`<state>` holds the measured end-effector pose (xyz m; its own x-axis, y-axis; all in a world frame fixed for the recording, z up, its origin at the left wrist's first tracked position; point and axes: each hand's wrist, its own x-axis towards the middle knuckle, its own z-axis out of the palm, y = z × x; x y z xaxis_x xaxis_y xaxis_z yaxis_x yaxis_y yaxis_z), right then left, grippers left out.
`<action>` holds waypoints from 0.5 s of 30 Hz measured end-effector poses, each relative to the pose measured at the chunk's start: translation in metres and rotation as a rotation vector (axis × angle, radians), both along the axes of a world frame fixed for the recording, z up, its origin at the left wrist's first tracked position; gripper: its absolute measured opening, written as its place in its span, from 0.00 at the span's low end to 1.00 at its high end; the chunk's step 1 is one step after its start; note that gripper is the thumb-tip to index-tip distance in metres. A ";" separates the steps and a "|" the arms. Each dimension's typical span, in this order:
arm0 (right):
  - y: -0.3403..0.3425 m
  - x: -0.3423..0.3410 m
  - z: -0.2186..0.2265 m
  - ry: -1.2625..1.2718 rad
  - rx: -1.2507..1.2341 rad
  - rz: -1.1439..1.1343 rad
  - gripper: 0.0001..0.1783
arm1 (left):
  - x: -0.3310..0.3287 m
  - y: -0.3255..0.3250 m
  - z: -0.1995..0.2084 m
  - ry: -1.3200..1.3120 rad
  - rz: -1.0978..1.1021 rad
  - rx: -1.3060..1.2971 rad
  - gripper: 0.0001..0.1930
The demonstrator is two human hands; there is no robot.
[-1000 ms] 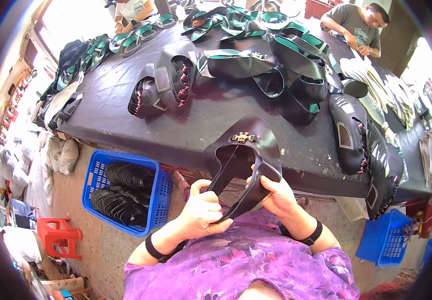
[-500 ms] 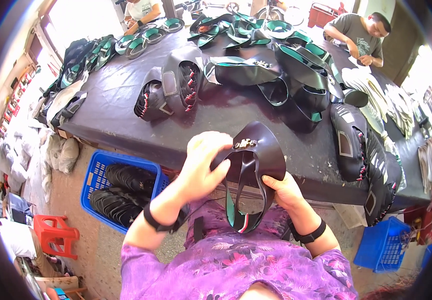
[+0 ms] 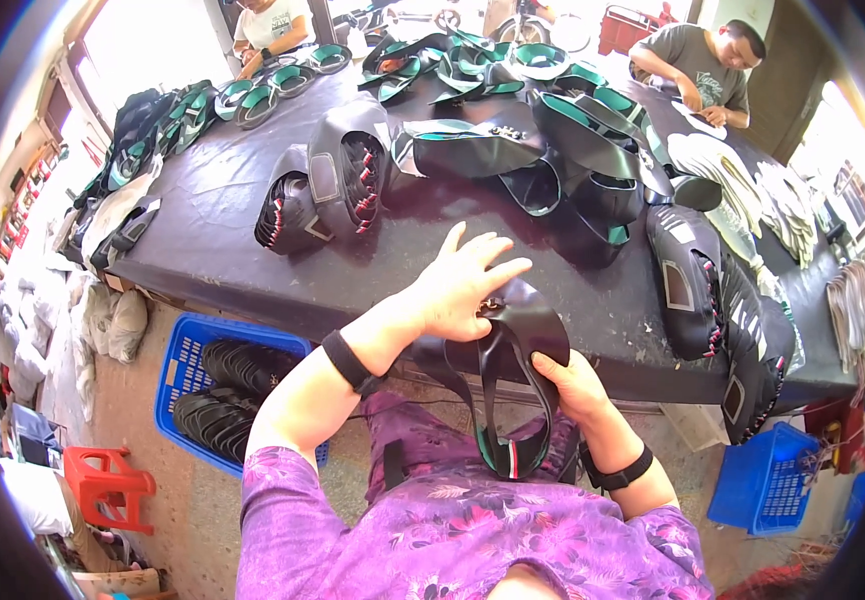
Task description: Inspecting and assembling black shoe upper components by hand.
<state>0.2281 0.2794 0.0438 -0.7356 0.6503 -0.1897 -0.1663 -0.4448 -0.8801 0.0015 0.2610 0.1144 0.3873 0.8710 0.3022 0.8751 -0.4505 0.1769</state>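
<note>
A black shoe upper (image 3: pixel 543 323) with a metal ornament, green lining and a small red-white-green tag hangs in front of me at the table's near edge. My right hand (image 3: pixel 575 387) pinches its right edge, thumb on top. Over its left side, by the ornament, my left hand (image 3: pixel 458 285) lies with fingers spread and stretched toward the table. The left thumb is against the upper or just over it; I cannot tell which. The lower loop of the upper dangles before my lap.
A dark-covered table (image 3: pixel 223 215) spans ahead, with bundled black uppers (image 3: pixel 361 175) and a loose green-lined pile (image 3: pixel 583 140). Blue baskets stand lower left (image 3: pixel 168 385) and lower right (image 3: pixel 765 480), near a red stool (image 3: pixel 111 485). Two people (image 3: pixel 698 75) work across the table.
My left hand has opened, its fingers lifting from the upper's left edge and spreading forward and right. The lower loop has swung slightly right; my right hand keeps its hold.
</note>
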 end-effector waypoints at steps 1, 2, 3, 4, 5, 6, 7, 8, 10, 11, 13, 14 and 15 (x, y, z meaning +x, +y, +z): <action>0.001 0.001 0.000 -0.005 0.027 -0.001 0.18 | 0.004 -0.005 0.004 0.002 -0.003 -0.003 0.41; 0.001 0.001 -0.001 -0.010 0.054 -0.003 0.18 | 0.008 -0.010 0.008 0.069 0.001 0.076 0.42; 0.000 0.002 0.000 -0.008 0.051 -0.007 0.18 | 0.011 -0.015 0.009 0.135 0.004 0.155 0.43; -0.001 0.002 0.002 -0.045 0.146 -0.008 0.19 | 0.013 -0.023 0.009 0.142 0.016 0.179 0.43; -0.002 0.003 0.004 -0.084 0.238 -0.017 0.19 | 0.015 -0.029 0.007 0.145 0.007 0.178 0.43; -0.007 0.002 0.008 -0.129 0.348 -0.061 0.17 | 0.016 -0.035 0.006 0.124 0.051 0.194 0.42; -0.012 0.005 0.020 -0.122 0.346 -0.063 0.17 | 0.016 -0.044 0.005 0.105 0.103 0.210 0.41; -0.019 0.008 0.039 -0.397 0.773 0.002 0.16 | 0.015 -0.054 0.005 0.040 0.120 0.190 0.40; -0.028 0.013 0.055 -0.457 1.436 -0.034 0.18 | 0.016 -0.071 0.004 -0.011 0.122 0.246 0.38; -0.031 0.018 0.057 -0.522 1.582 -0.002 0.19 | 0.015 -0.080 0.001 -0.033 0.109 0.282 0.36; -0.035 0.024 0.070 -0.560 1.741 0.059 0.19 | 0.013 -0.095 -0.012 -0.065 0.123 0.435 0.28; -0.036 0.026 0.074 -0.563 1.727 0.065 0.19 | 0.013 -0.104 -0.018 -0.085 0.151 0.432 0.26; -0.038 0.028 0.078 -0.574 1.776 0.102 0.18 | 0.012 -0.112 -0.023 -0.106 0.181 0.429 0.24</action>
<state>0.2562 0.2415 0.1213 -0.8795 0.3038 0.3662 0.2452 0.9490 -0.1983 0.0140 0.1489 0.0909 0.1889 0.7094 0.6790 0.9333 -0.3447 0.1005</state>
